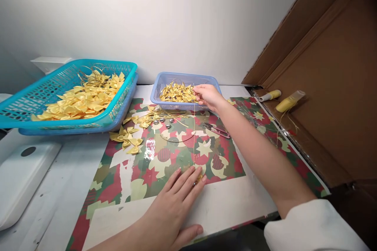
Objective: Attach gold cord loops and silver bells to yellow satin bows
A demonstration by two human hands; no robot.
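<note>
As left hand [172,204] lies flat, yellow ribbon [199,175] partly beneath, right hand [207,96] pinches gold thread [194,135], taut between them

Yellow bows [85,102], left of frame, appeared to be glossy satin cloth. The turquoise basket [67,123] around them was smooth, perforated plastic. Silver balls [168,126] near centre showed polished metal. The patterned sheet [179,155] beneath had a glossy face. Cardboard [330,86] at right was matt. The thin strand [194,125] at centre was too fine to assess.
</note>
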